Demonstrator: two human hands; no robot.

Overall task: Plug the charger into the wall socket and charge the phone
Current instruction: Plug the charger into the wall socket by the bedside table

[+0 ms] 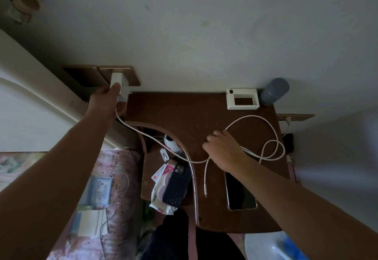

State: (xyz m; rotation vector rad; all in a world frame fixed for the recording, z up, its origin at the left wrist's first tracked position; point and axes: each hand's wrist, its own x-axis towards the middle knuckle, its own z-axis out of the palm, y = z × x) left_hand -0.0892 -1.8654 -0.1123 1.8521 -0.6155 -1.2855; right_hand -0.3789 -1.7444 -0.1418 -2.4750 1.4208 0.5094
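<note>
Two phones (241,190) (176,186), one charger (118,83), one cable (255,137)

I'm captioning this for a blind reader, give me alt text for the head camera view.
The left hand presses a white charger at a wall socket, while the right hand holds its white cable above a phone lying on a dark wooden table.

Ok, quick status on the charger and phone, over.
Left hand on charger at wall socket. Right hand gripping cable. Connector loose on table, phone unplugged. Nothing blocking.
</note>
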